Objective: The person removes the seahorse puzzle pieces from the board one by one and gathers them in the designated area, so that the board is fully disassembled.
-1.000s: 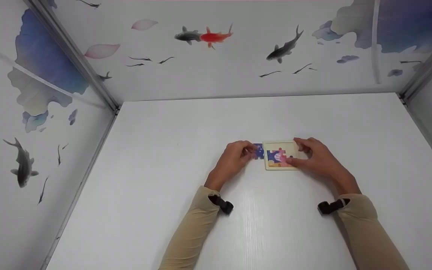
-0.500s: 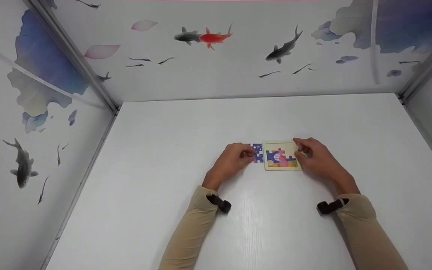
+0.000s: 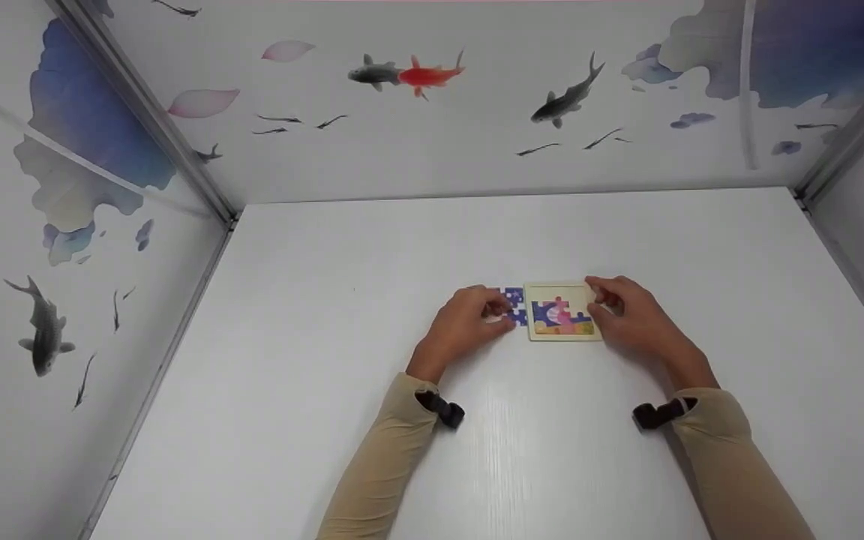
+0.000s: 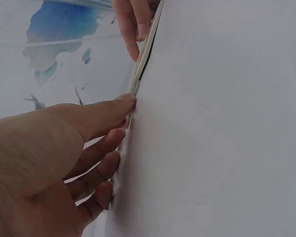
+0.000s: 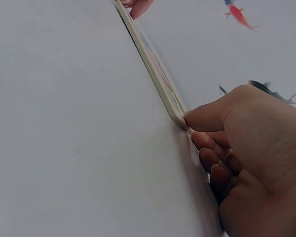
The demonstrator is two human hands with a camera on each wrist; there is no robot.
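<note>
In pale tray (image 3: 544, 292), multicoloured jigsaw pieces (image 3: 561, 316); left fingers (image 4: 108, 165) apart, right fingers (image 5: 204, 140) gripping tray.

In the head view, light is soft and even, with pale glare on the table (image 3: 537, 435) toward five o'clock; wrist views look dimmer.

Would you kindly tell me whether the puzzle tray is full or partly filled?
Partly filled: puzzle pieces cover the lower tray, leaving its upper part bare.
</note>
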